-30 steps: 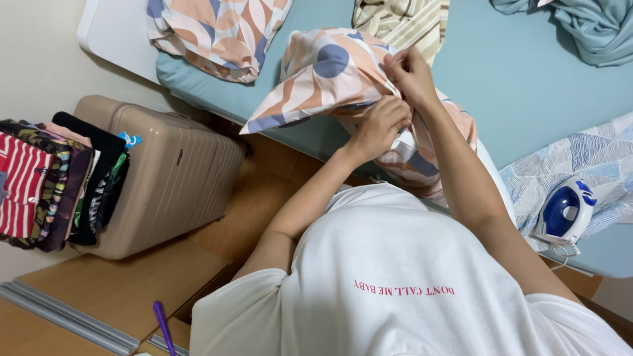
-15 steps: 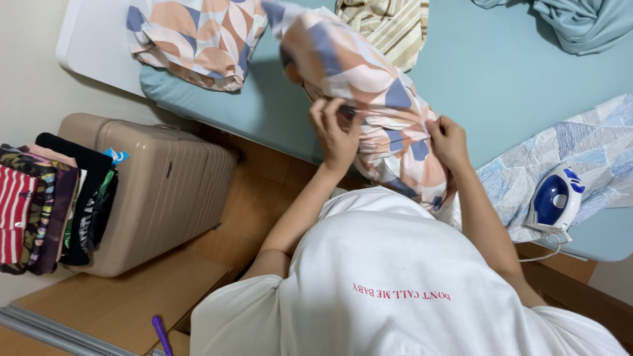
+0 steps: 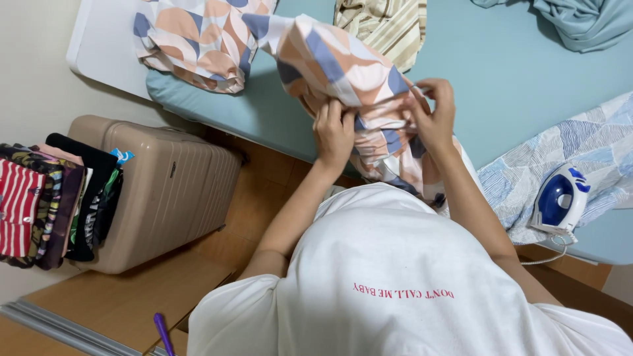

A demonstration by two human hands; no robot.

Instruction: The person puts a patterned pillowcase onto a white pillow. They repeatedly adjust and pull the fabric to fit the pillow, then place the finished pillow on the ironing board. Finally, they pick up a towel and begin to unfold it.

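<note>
- Left hand (image 3: 334, 134), centre of frame: fingers curled, grip clamped on a bunched fold of the patterned cloth (image 3: 343, 72).
- Right hand (image 3: 433, 117), just right of centre: grip pinched together on the same cloth's upper edge, thumb and fingertips closed over the fabric.
- Patterned cloth: peach, blue and white shapes, held up between both hands over the bed (image 3: 514, 72) edge, upper middle of frame; its lower part hangs down to the person's white shirt (image 3: 395, 264).
- Second piece of the same print (image 3: 198, 39) lies on the bed, upper left.
- Striped beige fabric (image 3: 382, 23) on the bed, top centre, just behind the held cloth.
- Teal crumpled fabric (image 3: 580, 23) at upper right corner.
- Blue-and-white iron (image 3: 559, 198) sits at right edge on a pale blue line-patterned cloth (image 3: 567, 155).
- Beige hard suitcase (image 3: 165, 191) on the wooden floor (image 3: 132, 296), lower left, beside the bed.
- Stack of folded clothes (image 3: 46, 204) at far left, touching the suitcase.
- Purple stick-like object (image 3: 162, 333) at bottom edge; can't tell what it is.
</note>
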